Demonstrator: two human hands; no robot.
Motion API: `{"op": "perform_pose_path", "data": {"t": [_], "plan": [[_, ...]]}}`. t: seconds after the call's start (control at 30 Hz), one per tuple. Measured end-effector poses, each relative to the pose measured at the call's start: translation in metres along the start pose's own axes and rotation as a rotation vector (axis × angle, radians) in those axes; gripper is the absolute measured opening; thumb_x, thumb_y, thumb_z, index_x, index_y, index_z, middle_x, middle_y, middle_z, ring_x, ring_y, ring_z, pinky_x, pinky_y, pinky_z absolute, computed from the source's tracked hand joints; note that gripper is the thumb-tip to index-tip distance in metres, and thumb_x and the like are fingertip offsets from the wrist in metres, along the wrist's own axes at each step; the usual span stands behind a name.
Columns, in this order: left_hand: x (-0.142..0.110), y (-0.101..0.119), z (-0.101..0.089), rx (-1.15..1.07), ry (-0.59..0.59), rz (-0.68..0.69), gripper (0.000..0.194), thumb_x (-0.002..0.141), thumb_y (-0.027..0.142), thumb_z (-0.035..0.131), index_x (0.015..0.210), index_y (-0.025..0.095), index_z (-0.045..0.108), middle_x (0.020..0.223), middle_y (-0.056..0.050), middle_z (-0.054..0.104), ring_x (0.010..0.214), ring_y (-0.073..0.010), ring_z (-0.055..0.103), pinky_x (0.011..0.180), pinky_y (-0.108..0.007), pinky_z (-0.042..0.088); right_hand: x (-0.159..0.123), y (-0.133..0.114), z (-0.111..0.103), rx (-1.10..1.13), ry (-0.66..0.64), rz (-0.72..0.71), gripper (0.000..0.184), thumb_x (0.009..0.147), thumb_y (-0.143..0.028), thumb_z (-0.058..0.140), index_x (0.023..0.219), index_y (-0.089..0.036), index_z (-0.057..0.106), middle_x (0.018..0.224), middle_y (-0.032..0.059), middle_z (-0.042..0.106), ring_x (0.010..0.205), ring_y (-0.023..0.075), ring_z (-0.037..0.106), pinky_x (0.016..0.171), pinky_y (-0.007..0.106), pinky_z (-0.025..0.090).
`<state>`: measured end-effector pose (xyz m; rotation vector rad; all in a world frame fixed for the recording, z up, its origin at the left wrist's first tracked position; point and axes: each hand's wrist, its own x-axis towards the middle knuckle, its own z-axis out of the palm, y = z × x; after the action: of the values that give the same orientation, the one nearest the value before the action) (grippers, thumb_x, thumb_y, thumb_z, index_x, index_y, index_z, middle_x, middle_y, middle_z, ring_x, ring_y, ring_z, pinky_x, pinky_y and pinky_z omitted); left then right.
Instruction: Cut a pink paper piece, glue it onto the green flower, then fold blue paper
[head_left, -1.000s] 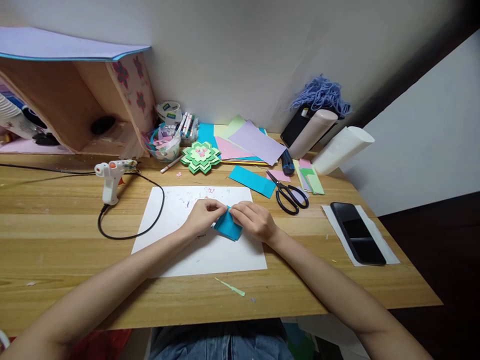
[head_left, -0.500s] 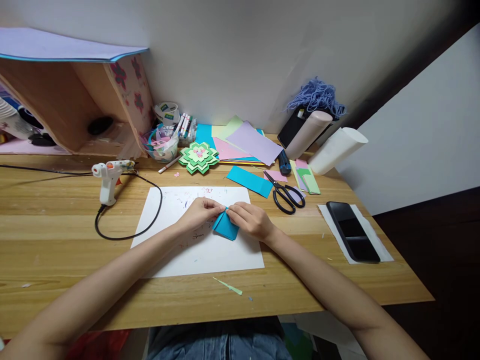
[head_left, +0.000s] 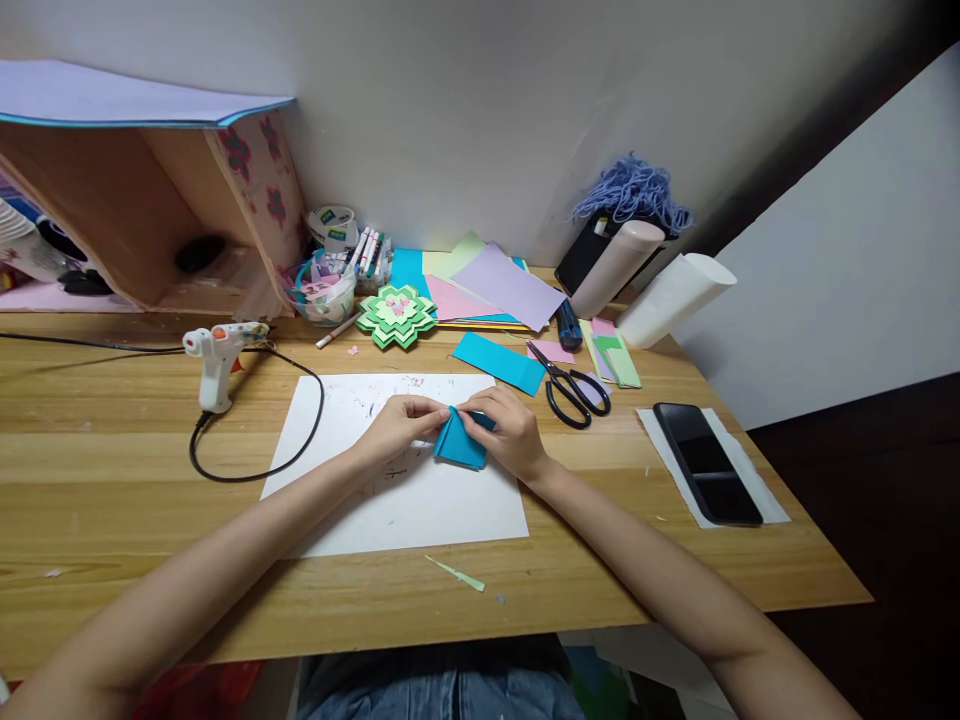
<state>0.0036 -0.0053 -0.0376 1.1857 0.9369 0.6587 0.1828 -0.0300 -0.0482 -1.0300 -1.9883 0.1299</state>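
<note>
Between my hands is a small folded piece of blue paper (head_left: pixel 460 448), held just above a white sheet (head_left: pixel 420 510) that carries ink marks. My left hand (head_left: pixel 401 425) pinches its upper left corner between thumb and fingers. My right hand (head_left: pixel 510 430) grips the top and right side, its thumb lying across the front of the fold. Part of the blue paper is covered by the right fingers. A flat blue paper strip (head_left: pixel 499 363) lies beyond the right hand, with black-handled scissors (head_left: pixel 571 388) beside it.
A white glue gun (head_left: pixel 219 365) with its looping cord stands at left. Behind are a green layered paper flower (head_left: pixel 397 318), coloured sheets (head_left: pixel 510 285), a tub of scraps (head_left: pixel 326 295) and markers (head_left: pixel 369 250). A phone (head_left: pixel 705 462) lies at right, near paper rolls (head_left: pixel 679 300).
The blue paper has turned and shifted slightly right and up. My right hand has moved its grip, with the thumb now across the front. The left hand keeps pinching the corner.
</note>
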Motion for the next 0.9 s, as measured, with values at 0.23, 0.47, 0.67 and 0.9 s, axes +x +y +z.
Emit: {"op": "perform_pose_path", "data": {"t": [0.23,0.47,0.67,0.9], "plan": [[-0.0014,0.0017,0.0027,0.087,0.062,-0.007,0.021,0.064,0.031,0.066,0.063,0.010,0.064,0.055,0.000,0.055,0.052,-0.0082,0.047,0.053,-0.021,0.040,0.0007,0.0030,-0.0011,-0.233,0.044,-0.351,0.008,0.079,-0.014,0.058,0.085,-0.016,0.062,0.075,0.0051,0.066,0.073,0.0163,0.057,0.066,0.027,0.048],[0.0006,0.0001,0.0032,0.112,0.059,-0.004,0.020,0.065,0.031,0.062,0.063,0.011,0.063,0.055,0.001,0.055,0.050,-0.0081,0.046,0.051,-0.021,0.039,0.0005,0.0055,-0.0039,-0.365,-0.065,-0.501,0.012,0.085,-0.016,0.051,0.085,-0.018,0.062,0.076,0.0047,0.066,0.076,0.0163,0.059,0.064,0.028,0.047],[0.0001,0.0014,0.0028,0.114,0.057,0.000,0.023,0.066,0.033,0.063,0.059,0.012,0.060,0.053,0.003,0.051,0.051,-0.0076,0.045,0.053,-0.021,0.038,0.0023,0.0045,-0.0041,-0.415,-0.132,-0.534,0.013,0.085,-0.015,0.049,0.083,-0.015,0.062,0.074,0.0059,0.065,0.074,0.0170,0.058,0.063,0.028,0.047],[0.0009,0.0006,0.0032,0.043,0.105,0.015,0.033,0.065,0.044,0.066,0.062,0.012,0.059,0.055,0.002,0.051,0.051,-0.0074,0.045,0.052,-0.021,0.039,0.0033,0.0018,-0.0044,-0.057,-0.149,-0.141,0.015,0.084,-0.021,0.050,0.086,-0.017,0.065,0.085,0.0074,0.066,0.084,0.0175,0.058,0.073,0.031,0.048]]}}
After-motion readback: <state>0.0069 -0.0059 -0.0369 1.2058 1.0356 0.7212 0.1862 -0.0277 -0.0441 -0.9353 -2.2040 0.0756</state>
